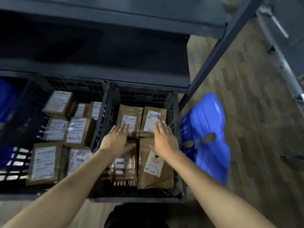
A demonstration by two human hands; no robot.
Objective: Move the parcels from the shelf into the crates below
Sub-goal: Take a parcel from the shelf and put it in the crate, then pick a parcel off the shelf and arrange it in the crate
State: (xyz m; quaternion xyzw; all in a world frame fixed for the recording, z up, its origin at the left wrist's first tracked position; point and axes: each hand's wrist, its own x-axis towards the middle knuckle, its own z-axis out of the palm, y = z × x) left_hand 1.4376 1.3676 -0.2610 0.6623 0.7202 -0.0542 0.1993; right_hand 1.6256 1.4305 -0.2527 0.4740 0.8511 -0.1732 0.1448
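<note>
Parcels (129, 112) are lying flat in the black crate (141, 96), long axes running toward the crate's back wall. Left grip (117, 140) and right grip (164, 139) are resting on top of them, fingers straight, slightly spread.

Brown parcels (130, 112), black crates (108, 102), blue stool (212, 129)

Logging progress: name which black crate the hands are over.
The right crate: left hand and right hand are spread over its parcels; none is over the left crate.
</note>
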